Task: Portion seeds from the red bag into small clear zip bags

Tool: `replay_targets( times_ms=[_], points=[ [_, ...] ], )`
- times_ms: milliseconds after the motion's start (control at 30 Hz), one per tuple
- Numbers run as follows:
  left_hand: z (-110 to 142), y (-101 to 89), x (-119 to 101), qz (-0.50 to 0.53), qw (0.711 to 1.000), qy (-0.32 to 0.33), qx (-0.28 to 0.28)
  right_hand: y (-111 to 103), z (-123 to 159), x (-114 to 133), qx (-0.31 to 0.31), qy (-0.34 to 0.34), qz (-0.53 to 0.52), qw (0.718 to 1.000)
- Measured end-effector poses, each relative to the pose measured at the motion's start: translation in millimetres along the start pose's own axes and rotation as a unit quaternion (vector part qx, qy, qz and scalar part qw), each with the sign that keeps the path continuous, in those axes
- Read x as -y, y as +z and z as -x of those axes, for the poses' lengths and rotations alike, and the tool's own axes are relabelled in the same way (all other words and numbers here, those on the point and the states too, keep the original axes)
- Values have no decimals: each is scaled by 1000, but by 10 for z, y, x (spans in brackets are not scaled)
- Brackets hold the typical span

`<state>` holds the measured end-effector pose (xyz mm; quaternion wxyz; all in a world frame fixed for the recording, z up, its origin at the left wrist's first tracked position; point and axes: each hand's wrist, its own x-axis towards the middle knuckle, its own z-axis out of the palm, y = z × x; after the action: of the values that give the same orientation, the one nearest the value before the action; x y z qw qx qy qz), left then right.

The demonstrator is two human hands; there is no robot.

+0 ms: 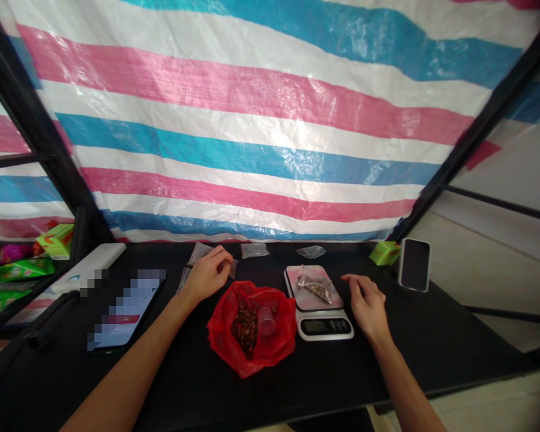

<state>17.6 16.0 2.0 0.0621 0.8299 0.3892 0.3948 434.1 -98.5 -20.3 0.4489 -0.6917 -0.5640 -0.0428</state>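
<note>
My left hand (209, 273) is at the back of the black table, its fingers bent and closed on a small clear plastic bag (233, 269) with something brownish in it. More of these bags lie flat around that hand. To the right of the scale, my right hand (367, 303) rests holding nothing, index finger stretched out and the others loosely curled. The white digital scale (326, 327) carries a zip bag (315, 287) with small brown pieces inside. Between my hands sits an open red plastic bag (276, 354) of brown seed-like pieces (244, 330), with a clear plastic cup (266, 321) in it.
Two flat clear bags (255, 250) (311, 251) lie along the table's back edge. A green box (384, 253) and a phone (414, 264) stand at the right. On the left are a tablet (128, 318) and a white device (90, 267). A striped sheet (252, 132) hangs behind.
</note>
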Motion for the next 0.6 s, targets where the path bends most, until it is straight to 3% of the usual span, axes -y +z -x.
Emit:
replay_targets(
  times_ms=[267, 433, 600],
  points=[
    [-9, -1, -1, 4, 1000, -4, 1, -25, 10, 46, 9, -20, -17, 1000],
    [7, 38, -47, 21, 999, -5, -42, -31, 18, 159, 10, -68, -51, 996],
    [25, 73, -184, 33, 999, 13, -37, 90, -114, 518, 169, -162, -13, 972]
  ],
)
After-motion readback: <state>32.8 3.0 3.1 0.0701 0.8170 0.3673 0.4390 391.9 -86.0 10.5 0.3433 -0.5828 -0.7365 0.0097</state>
